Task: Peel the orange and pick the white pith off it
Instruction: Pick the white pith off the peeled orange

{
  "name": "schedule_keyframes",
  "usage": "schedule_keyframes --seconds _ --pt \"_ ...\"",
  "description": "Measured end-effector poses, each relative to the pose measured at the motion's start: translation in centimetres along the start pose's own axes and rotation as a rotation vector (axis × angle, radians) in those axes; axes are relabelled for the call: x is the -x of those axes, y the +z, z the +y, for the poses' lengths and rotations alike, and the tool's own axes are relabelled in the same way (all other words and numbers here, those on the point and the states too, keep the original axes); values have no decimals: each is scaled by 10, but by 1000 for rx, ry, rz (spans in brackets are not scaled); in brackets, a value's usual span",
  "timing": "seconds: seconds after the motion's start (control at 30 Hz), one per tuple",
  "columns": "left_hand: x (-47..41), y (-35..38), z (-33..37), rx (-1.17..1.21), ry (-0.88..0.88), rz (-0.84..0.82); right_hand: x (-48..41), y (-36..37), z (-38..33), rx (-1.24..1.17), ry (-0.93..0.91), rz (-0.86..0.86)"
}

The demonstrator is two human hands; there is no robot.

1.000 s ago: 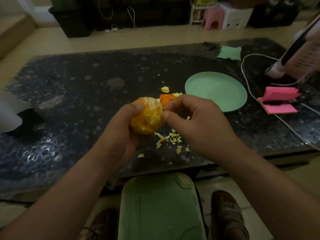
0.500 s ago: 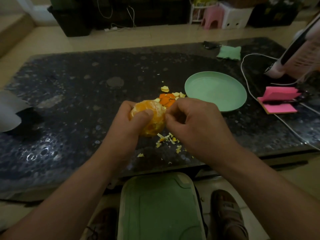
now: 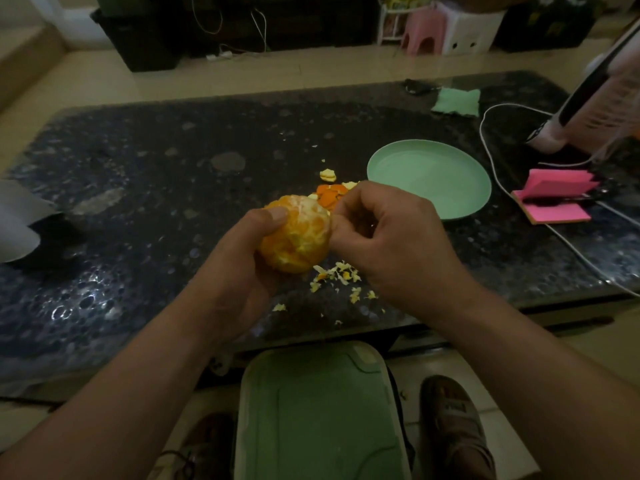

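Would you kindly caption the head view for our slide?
Left hand holds peeled orange above dark table; right hand pinches pith from it.

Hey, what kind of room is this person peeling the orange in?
Probably a living room at home: a low dark speckled table, a pink plastic stool on the tiled floor, and a dark cabinet along the far wall.
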State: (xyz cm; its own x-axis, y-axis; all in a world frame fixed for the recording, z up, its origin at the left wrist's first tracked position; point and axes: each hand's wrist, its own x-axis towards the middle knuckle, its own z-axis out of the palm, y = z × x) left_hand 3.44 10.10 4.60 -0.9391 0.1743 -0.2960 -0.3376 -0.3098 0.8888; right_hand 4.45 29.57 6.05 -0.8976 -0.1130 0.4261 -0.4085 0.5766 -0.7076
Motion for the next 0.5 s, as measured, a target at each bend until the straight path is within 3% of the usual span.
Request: schedule_keyframes --seconds 0.37,0.5 --pt "2 -4 9 157 -26 -156 -5 4 17 73 104 31" --pt "1 -6 9 202 -13 -154 -14 9 37 231 182 -67"
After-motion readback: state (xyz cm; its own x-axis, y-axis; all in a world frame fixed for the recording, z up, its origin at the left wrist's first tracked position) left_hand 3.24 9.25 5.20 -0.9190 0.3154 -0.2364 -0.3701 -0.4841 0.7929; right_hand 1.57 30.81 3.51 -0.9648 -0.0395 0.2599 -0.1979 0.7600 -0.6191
